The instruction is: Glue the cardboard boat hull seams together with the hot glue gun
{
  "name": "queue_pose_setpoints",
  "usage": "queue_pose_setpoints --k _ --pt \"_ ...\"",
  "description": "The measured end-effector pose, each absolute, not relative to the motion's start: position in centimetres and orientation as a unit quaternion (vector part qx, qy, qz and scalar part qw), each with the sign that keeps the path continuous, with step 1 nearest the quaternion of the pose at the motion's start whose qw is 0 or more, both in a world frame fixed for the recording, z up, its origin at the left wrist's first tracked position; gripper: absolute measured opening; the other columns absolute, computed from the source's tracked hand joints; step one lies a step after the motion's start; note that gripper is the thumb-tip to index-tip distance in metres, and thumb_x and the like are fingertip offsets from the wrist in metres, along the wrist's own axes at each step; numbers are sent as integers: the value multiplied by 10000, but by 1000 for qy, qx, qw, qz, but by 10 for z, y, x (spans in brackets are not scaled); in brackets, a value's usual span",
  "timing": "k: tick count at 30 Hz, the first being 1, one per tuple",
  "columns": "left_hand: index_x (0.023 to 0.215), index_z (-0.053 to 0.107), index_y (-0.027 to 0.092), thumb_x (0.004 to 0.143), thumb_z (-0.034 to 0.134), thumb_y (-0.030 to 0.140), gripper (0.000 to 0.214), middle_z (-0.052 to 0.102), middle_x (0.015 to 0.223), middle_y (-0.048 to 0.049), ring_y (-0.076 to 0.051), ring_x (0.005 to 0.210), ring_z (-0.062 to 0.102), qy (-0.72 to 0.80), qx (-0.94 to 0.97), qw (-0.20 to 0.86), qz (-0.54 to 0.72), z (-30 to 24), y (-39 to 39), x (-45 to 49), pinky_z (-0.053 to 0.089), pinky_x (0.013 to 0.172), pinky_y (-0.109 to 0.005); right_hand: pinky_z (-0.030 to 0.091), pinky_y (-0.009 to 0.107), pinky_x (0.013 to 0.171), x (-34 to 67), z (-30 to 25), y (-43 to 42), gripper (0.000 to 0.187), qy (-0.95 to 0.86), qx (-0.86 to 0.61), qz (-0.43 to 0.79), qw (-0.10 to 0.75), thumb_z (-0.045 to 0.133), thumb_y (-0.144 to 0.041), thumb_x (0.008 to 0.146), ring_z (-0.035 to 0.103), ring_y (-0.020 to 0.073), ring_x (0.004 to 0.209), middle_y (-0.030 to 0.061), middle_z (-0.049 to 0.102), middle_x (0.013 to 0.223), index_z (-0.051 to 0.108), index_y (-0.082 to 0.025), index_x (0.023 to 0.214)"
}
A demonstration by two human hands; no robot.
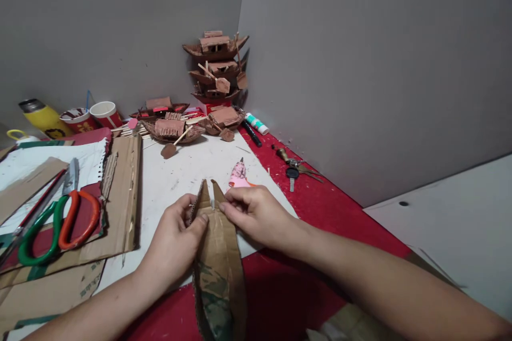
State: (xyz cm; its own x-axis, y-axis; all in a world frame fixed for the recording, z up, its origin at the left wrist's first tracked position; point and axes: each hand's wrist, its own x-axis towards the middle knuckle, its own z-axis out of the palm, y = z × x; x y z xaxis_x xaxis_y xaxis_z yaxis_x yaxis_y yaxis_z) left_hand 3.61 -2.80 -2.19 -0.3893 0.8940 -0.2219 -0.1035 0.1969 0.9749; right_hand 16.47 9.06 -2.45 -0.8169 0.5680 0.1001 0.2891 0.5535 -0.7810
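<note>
A long cardboard boat hull (218,245) with raised sides points away from me, its far end split into two tips with a gap between them. My left hand (180,232) grips the hull's left side near that end, thumb on the inner face and fingers behind the wall. On the opposite side, my right hand (256,213) pinches the right wall just below its tip. Just beyond my right hand lies a pink glue gun (239,175), its dark nozzle pointing away and its rear part hidden by the hand.
Scissors (60,221) with green and orange handles rest on stacked cardboard (122,197) at left. Finished cardboard boats (172,128) stand at the back, several stacked in the corner. Keys (294,172), a marker (251,133), a glue stick (257,123), paper cups (106,113) and a yellow bottle (45,118) line the walls.
</note>
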Motion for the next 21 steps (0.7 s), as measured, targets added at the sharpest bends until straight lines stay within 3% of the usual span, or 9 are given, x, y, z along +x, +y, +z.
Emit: queue_pose_setpoints --k 11,21 --pt "1013 622 169 797 577 252 236 700 902 -50 -192 769 638 636 334 444 535 -17 -30 38 488 695 -294 341 213 580 169 -25 90 182 -914 -132 331 194 495 -179 871 473 100 586 12 550 636 558 -151 702" --pt "979 632 174 761 568 200 228 696 870 -45 -198 752 641 640 334 445 531 -18 -31 38 477 634 -281 320 215 557 166 -26 87 203 -887 -168 395 170 490 -190 861 451 92 571 -9 519 611 525 -156 665"
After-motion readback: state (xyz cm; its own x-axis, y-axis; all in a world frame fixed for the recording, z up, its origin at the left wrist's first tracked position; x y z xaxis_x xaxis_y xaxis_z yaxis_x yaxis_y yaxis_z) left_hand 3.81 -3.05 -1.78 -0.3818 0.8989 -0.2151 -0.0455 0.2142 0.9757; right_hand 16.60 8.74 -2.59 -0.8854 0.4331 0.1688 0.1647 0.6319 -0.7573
